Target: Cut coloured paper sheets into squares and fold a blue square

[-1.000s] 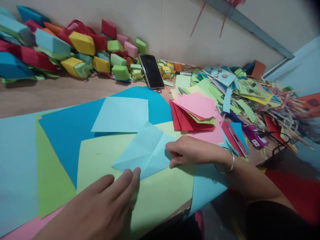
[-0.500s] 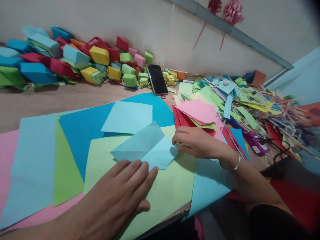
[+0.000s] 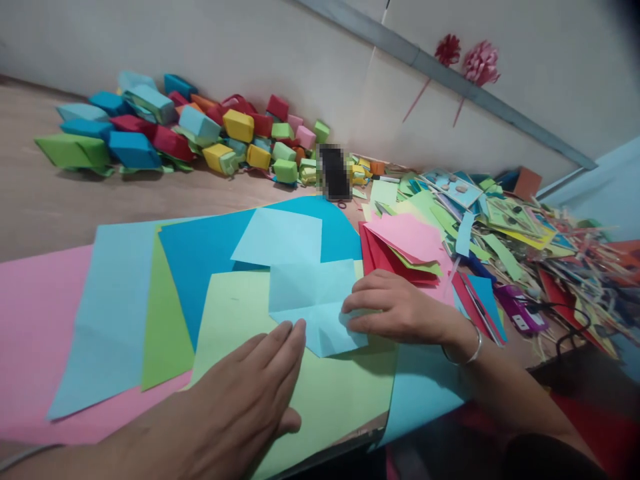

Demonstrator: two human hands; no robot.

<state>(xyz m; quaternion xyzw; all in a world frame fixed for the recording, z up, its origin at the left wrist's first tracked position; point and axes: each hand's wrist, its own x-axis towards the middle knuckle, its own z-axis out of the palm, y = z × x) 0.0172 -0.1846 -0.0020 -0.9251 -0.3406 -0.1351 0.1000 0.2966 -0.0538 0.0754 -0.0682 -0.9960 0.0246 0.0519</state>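
Note:
A creased light blue sheet of paper [image 3: 313, 293] lies partly opened out on a pale green sheet [image 3: 225, 333], with fold lines crossing its middle. My left hand [image 3: 245, 393] rests palm down at the sheet's lower left edge, fingers stretched out and holding nothing. At the right edge of the creased sheet, my right hand [image 3: 400, 310] has bent fingers over the paper and seems to grip it; the thumb is hidden. Just behind, another light blue sheet [image 3: 283, 233] lies on a darker blue one [image 3: 185, 267].
Folded paper boxes [image 3: 240, 127] in several colours are heaped along the wall. A dark phone-like object [image 3: 335, 173] leans there, blurred out. Pink sheets [image 3: 405, 233], paper scraps [image 3: 500, 247] and a purple object with a cable [image 3: 520, 310] crowd the right side.
The creased light blue sheet has been unfolded, its left flap now lying opened upward. My right hand has stayed at its right edge. The camera view has shifted to the left.

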